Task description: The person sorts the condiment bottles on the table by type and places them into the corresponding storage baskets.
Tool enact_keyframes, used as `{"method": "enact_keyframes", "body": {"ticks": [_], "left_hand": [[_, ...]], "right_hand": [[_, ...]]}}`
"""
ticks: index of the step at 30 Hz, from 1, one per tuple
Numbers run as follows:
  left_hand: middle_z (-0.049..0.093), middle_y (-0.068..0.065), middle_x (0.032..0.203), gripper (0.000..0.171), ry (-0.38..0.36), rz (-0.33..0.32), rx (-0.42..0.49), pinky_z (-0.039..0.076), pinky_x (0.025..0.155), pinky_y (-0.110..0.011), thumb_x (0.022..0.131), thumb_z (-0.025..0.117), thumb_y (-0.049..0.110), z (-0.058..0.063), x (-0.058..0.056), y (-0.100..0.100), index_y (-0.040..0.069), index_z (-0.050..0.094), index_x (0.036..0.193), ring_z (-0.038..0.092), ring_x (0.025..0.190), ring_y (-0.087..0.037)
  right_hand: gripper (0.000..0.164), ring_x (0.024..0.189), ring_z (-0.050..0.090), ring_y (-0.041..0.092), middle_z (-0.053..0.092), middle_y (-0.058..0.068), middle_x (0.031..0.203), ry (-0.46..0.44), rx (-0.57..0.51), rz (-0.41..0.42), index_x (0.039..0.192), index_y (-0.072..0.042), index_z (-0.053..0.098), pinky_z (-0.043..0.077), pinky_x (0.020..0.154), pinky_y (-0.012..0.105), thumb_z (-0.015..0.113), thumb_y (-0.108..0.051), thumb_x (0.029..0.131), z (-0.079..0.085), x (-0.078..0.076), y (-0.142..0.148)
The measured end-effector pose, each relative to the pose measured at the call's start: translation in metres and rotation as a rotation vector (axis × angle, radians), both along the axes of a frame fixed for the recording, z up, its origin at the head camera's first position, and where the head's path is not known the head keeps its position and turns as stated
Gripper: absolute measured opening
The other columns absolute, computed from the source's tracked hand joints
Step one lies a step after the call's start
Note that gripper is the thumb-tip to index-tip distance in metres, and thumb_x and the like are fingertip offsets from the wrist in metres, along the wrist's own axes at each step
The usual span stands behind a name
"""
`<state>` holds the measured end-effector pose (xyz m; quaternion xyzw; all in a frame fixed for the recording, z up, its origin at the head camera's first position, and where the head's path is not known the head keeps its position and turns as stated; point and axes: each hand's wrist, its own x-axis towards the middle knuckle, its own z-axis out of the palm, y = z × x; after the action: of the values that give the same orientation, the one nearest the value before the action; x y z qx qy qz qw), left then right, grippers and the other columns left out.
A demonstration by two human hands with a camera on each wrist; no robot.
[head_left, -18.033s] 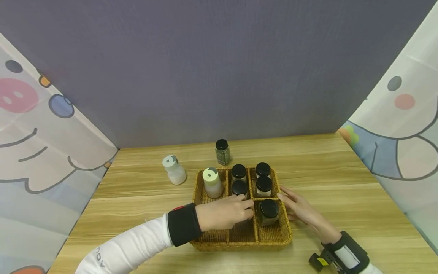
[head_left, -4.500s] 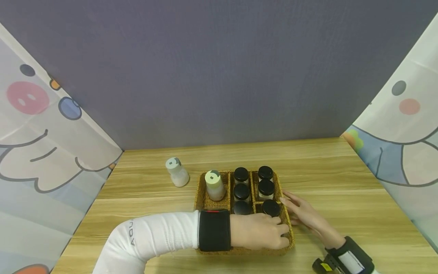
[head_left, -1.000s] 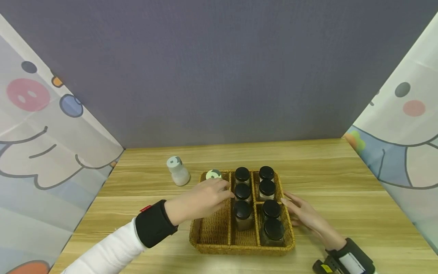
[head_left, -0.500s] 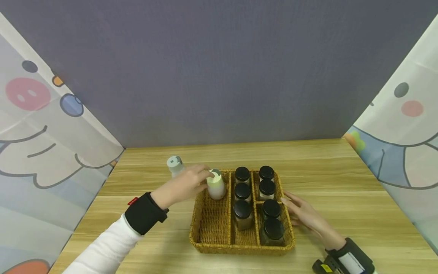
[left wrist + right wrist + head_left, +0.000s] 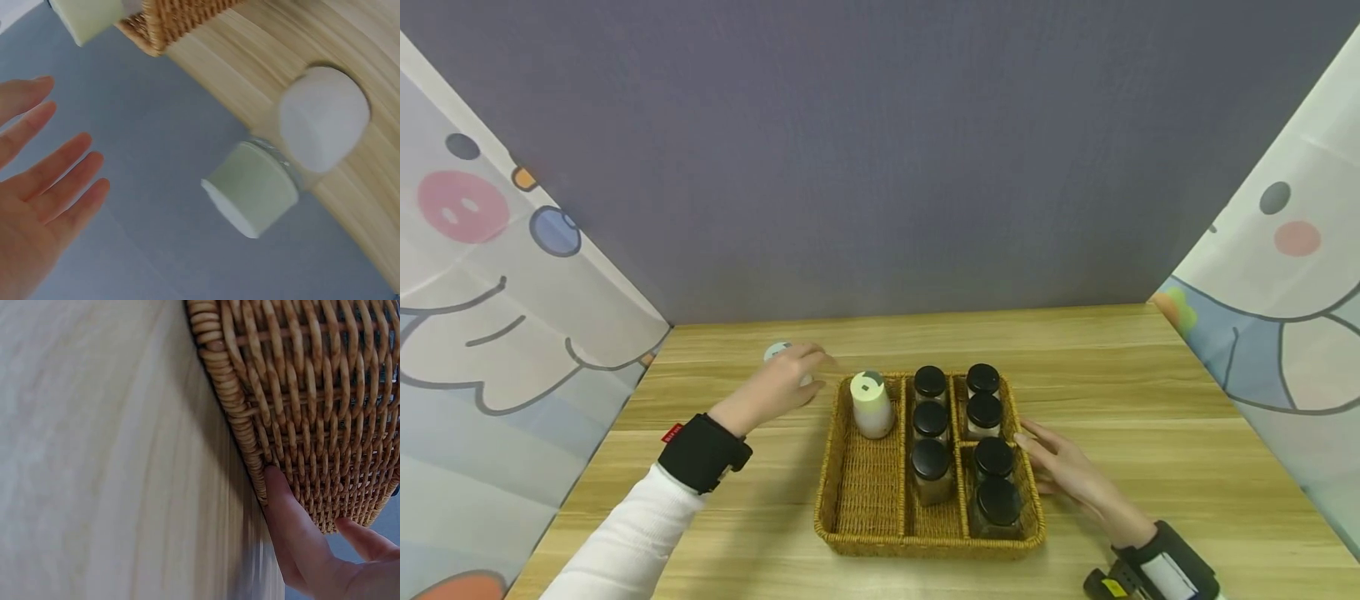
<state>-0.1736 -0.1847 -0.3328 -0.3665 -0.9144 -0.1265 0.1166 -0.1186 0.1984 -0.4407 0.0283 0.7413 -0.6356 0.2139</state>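
Observation:
My left hand hovers beside a seasoning bottle with a pale cap, left of the basket; the hand hides most of it in the head view. In the left wrist view, the fingers are spread, hold nothing and stay apart from the bottle, which has white contents. My right hand rests its fingers against the right outer wall of the divided wicker basket; the right wrist view shows fingertips touching the weave. Inside the basket's left section stands another bottle with a pale yellow-green cap.
Three black-lidded jars stand in the basket's middle section. Two black-lidded jars are in the back right compartment and two larger jars in the front right one. A grey wall borders the wooden table's back edge.
The jar behind the basket has gone from the table; the middle and front right sections hold more jars. Lately my left hand moved left from the basket to the outside bottle. My right hand stayed.

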Motion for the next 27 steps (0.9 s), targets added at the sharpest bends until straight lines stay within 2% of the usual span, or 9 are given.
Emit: {"method": "enact_keyframes", "body": {"ticks": [6,11,14,27], "left_hand": [[0.057,-0.015,0.105,0.031,-0.024,0.044,0.002,0.045,0.086,-0.041,0.075,0.066,0.001,-0.004,-0.007,-0.011,0.000,0.059,0.105,0.052,0.100,-0.031],[0.056,-0.016,0.106,0.032,-0.083,0.094,0.009,0.047,0.083,-0.039,0.076,0.065,0.000,-0.005,-0.011,-0.020,-0.001,0.058,0.107,0.053,0.100,-0.031],[0.056,-0.017,0.104,0.032,-0.088,0.111,0.014,0.049,0.079,-0.038,0.077,0.065,0.001,-0.006,-0.014,-0.024,-0.001,0.058,0.108,0.054,0.097,-0.030],[0.053,-0.019,0.108,0.033,-0.207,0.248,0.012,0.047,0.081,-0.041,0.082,0.061,0.006,-0.013,-0.027,-0.035,-0.002,0.055,0.113,0.052,0.098,-0.033]], "right_hand": [[0.067,0.109,0.047,0.041,0.017,0.034,0.137,0.014,0.008,0.008,0.141,-0.003,0.016,0.052,0.073,0.040,0.047,-0.034,0.091,0.000,0.001,0.000],[0.066,0.108,0.048,0.041,0.017,0.034,0.137,0.027,0.012,0.007,0.141,-0.003,0.016,0.053,0.072,0.039,0.047,-0.033,0.091,-0.001,0.001,0.000],[0.066,0.108,0.048,0.041,0.016,0.035,0.137,0.027,0.004,0.006,0.141,-0.002,0.016,0.052,0.073,0.039,0.047,-0.033,0.091,-0.001,0.000,0.000],[0.066,0.105,0.051,0.038,0.016,0.035,0.137,0.012,0.008,0.000,0.141,-0.002,0.015,0.053,0.072,0.039,0.046,-0.034,0.091,0.000,0.001,0.000]]}}
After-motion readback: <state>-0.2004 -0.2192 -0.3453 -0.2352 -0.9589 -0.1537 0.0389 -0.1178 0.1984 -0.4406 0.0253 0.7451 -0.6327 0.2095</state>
